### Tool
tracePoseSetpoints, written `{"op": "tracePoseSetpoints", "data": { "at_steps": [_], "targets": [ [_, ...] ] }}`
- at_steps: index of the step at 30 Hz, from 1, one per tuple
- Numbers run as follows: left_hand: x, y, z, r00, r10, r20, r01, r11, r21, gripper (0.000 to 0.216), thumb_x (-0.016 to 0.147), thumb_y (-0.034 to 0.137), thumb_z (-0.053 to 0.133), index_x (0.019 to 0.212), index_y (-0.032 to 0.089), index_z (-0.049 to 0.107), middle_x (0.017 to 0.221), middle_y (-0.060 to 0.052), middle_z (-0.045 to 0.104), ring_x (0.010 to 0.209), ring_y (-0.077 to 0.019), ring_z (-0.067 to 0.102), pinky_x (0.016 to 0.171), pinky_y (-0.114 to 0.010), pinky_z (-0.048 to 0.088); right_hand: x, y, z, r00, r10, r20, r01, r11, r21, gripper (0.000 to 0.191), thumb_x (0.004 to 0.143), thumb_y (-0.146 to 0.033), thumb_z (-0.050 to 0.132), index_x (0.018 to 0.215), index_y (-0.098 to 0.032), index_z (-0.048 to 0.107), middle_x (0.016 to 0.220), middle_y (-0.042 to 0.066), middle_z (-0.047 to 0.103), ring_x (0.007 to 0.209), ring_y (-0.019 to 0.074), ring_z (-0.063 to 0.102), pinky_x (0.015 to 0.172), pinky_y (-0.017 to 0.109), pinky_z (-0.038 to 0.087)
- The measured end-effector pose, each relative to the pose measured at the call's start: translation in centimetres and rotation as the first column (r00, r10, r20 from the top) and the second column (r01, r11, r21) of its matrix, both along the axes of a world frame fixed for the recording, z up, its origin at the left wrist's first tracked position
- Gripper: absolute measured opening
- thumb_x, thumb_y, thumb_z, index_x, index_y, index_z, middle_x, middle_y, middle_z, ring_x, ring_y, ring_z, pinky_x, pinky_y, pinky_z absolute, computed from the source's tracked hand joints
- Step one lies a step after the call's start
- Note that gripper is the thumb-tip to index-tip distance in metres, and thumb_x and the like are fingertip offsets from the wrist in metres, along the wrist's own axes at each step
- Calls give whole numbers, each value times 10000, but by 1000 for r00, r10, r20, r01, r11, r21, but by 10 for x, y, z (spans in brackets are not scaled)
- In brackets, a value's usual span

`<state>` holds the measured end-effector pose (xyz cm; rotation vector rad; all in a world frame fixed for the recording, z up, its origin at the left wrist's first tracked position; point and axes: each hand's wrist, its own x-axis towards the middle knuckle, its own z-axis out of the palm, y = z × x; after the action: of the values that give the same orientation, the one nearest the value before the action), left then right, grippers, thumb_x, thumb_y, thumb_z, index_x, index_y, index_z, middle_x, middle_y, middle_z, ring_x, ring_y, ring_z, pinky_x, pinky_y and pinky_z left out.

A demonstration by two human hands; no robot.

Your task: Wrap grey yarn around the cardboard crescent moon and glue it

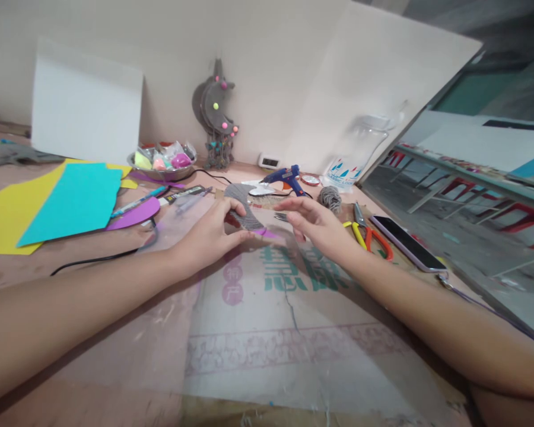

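On the counter, past a big printed plastic sheet, my two hands meet over a grey glittery cut-out. My left hand pins its near end, fingers curled loosely against it, thumb over the top. My right hand hovers just beside it, fingers spread open, holding nothing. Farther right lie scissors.

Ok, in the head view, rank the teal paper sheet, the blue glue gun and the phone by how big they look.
1. teal paper sheet, clearly largest.
2. phone.
3. blue glue gun.
The phone lies nearer the camera than the glue gun, so their order is unsure.
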<state>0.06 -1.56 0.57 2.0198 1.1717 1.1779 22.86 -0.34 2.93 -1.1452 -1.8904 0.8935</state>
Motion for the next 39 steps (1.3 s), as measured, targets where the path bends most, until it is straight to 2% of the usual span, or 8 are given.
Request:
{"op": "tracePoseSetpoints", "data": {
  "at_steps": [4, 8, 11, 14, 21, 25, 36, 39],
  "targets": [
    [-1, -1, 1, 999, -4, -32, 5, 1000, 31, 216, 759, 281, 648, 903, 216, 501, 934, -19, 557, 881, -182, 535, 770, -292, 441, -8, -10, -3, 987, 133, -94, -151, 962, -227, 413, 840, -382, 562, 1212, -249, 443, 1300, 99, 545, 425, 15, 444, 392, 220, 398],
    [0, -3, 3, 999, 2, -53, 1, 998, 59, 216, 766, 292, 653, 902, 214, 504, 931, -23, 560, 886, -183, 528, 793, -299, 433, -8, -9, -11, 977, 177, -122, -207, 926, -315, 533, 826, -382, 590, 1293, -264, 362, 1107, 58, 617, 476, 59, 544, 422, 230, 458],
    [1, -4, 3, 999, 7, -46, -4, 998, 68, 218, 756, 284, 661, 893, 217, 507, 923, -23, 561, 879, -187, 530, 789, -305, 434, -8, -6, -12, 978, 166, -125, -196, 937, -289, 521, 812, -355, 605, 1271, -226, 395, 768, -31, 604, 492, 79, 540, 442, 215, 450],
    [1, -4, 2, 999, 14, -49, -11, 998, 65, 217, 753, 273, 659, 895, 217, 506, 916, -19, 560, 872, -186, 531, 783, -306, 433, -8, -5, -10, 989, 121, -81, -137, 960, -243, 451, 821, -344, 586, 1222, -190, 449, 604, -75, 523, 455, 77, 489, 427, 202, 411],
    [-1, -3, 2, 997, -3, -76, 9, 997, 79, 224, 775, 289, 654, 915, 214, 495, 907, -17, 554, 854, -174, 527, 766, -294, 430, -5, -1, -9, 997, -4, 80, 13, 994, -107, 271, 810, -363, 579, 979, -157, 626, 620, -42, 517, 510, 76, 430, 482, 219, 355],
    [-1, -2, 1, 997, 4, -72, 3, 996, 89, 249, 770, 341, 665, 911, 218, 500, 910, -19, 557, 861, -181, 531, 766, -296, 431, -2, 4, -12, 992, -70, 105, 72, 997, -7, 256, 763, -415, 625, 778, -159, 625, 636, -21, 536, 559, 92, 432, 518, 233, 330],
    [-1, -5, 4, 998, 25, -54, -21, 997, 70, 238, 770, 311, 664, 917, 209, 506, 922, -16, 564, 867, -172, 538, 775, -286, 435, 1, 6, -15, 995, -64, 75, 67, 997, -29, 277, 749, -438, 635, 759, -165, 591, 590, -41, 500, 500, 80, 409, 471, 226, 312],
    [-1, -4, 3, 996, 24, -83, -18, 997, 79, 237, 778, 313, 657, 920, 207, 500, 924, -14, 564, 868, -170, 540, 777, -295, 443, 0, 5, -14, 999, -50, 0, 50, 994, -95, 256, 763, -423, 622, 781, -176, 559, 606, -44, 524, 418, 63, 386, 410, 224, 297]
  ]
}}
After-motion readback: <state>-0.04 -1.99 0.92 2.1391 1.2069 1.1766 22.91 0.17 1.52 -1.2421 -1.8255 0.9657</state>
